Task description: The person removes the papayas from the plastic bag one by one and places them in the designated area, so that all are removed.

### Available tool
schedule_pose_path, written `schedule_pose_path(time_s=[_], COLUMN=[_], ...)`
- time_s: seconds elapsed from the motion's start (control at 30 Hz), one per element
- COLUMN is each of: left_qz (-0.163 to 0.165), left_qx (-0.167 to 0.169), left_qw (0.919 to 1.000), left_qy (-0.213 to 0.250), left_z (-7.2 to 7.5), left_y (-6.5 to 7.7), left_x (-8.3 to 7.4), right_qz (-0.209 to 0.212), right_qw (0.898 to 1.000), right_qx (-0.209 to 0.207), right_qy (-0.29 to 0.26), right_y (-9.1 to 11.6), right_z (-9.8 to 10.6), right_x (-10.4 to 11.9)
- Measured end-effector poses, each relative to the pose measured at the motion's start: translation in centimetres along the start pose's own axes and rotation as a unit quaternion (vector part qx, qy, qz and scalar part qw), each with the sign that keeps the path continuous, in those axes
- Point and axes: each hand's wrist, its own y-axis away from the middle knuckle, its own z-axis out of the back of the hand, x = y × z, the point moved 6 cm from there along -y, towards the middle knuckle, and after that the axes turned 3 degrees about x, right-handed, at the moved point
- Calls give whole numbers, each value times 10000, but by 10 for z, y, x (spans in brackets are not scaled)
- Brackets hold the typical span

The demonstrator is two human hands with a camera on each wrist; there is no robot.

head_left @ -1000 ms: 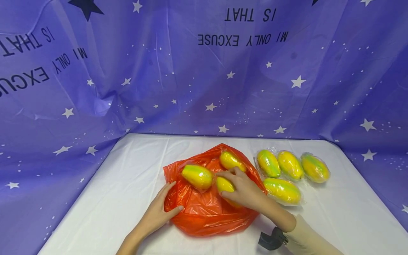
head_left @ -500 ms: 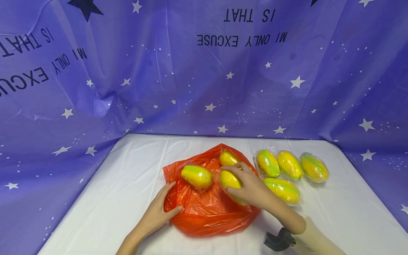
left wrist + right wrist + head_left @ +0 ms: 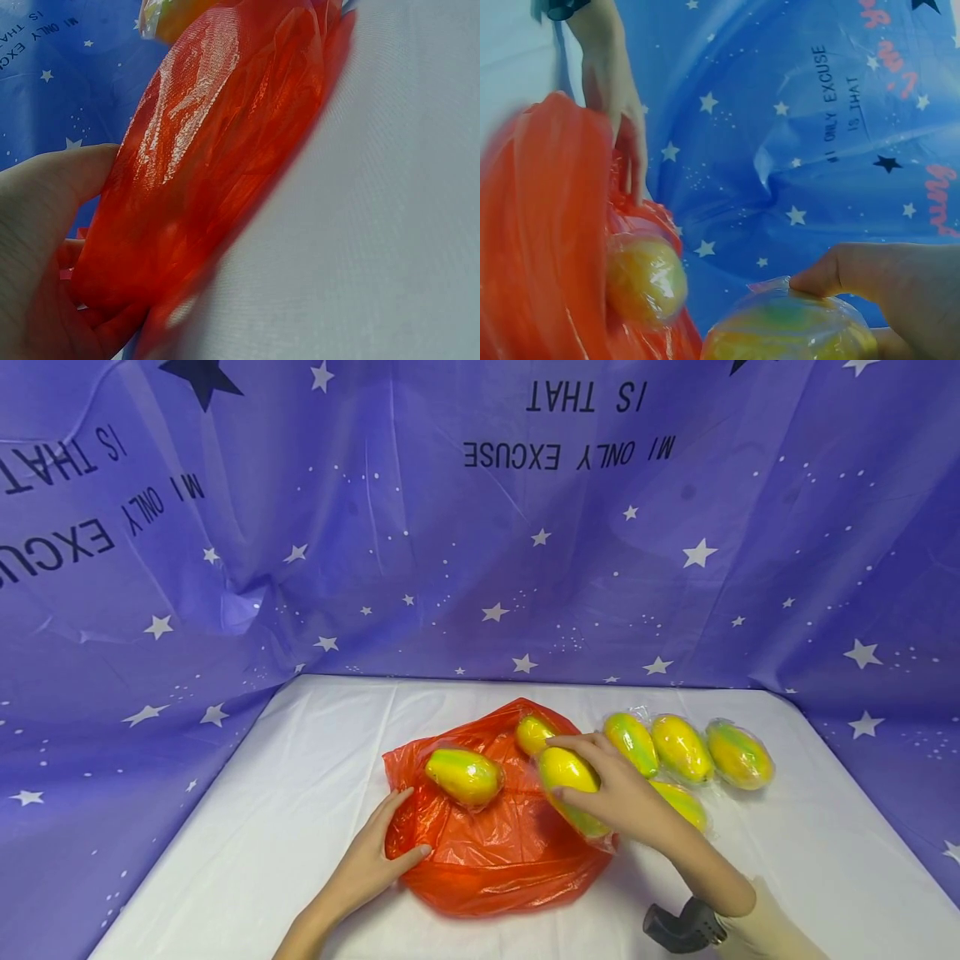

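Against the left edge of a red plastic bag [image 3: 487,885], my left hand [image 3: 367,856] holds the film between thumb and fingers; in the left wrist view the thumb [image 3: 94,169] lies outside it. My right hand [image 3: 618,789] grips a yellow-green papaya [image 3: 570,777] in clear wrap, over the bag's right side. The right wrist view shows that wrapped papaya [image 3: 787,330] under the thumb. Two more papayas lie in the bag: one at the left [image 3: 465,777], and one at the back [image 3: 532,735], partly hidden by the right hand.
Right of the bag, several wrapped papayas [image 3: 682,749] lie on the white-covered table [image 3: 787,860]. The nearest of them [image 3: 682,802] is partly covered by the right hand. A purple star-printed cloth [image 3: 480,568] hangs behind. A black device [image 3: 682,927] sits at the right wrist.
The right hand has moved right and slightly up with its papaya, from inside the bag to its right rim. The left hand and bag have stayed in place.
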Motion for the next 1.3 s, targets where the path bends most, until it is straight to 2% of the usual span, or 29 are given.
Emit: schedule_pose_path(time_s=[0.1,0.6,1.0,1.3], left_qz=[13,-7,45,74], left_qx=[1,0,33,16], left_qw=[10000,10000,10000,10000], left_qy=[1,-7,-13,14], left_z=[0,0,0,-1], left_y=[0,-1,0,0], left_x=[0,1,1,2], right_qz=[-11,-107,-666,-788], right_qw=[9998,9994,9966,9950], right_qx=[-27,-274,-192,-595], right_qy=[-196,-195,-452,-153], right_y=[3,19,38,52], right_z=[7,37,64,89], right_x=[-4,-24,-50,-69])
